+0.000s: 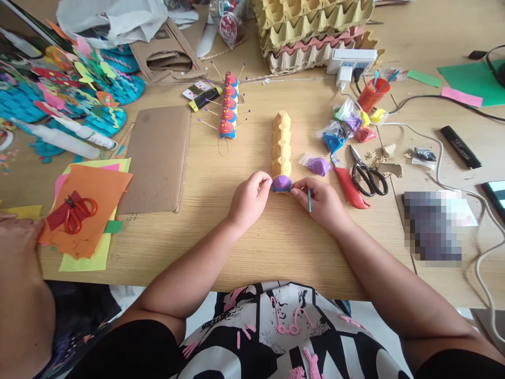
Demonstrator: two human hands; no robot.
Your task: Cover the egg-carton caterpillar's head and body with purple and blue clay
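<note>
Head view: yellow bumped carton strip (281,142) lies on central tabletop (268,252); near bump clad in purple-and-blue clay (282,183), others bare. Left hand (250,196): fingers pressed together at clay. Right hand (324,199): fingers pinching thin blue stick (310,202).

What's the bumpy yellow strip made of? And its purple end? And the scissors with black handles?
The bumpy yellow strip looks like moulded paper pulp: matte and rough, like the egg trays behind it. Its purple end seems to be modelling clay: smooth, rounded and dull, but I can't be sure. The black-handled scissors probably have metal blades, which look silvery, and smooth plastic handles.
</note>
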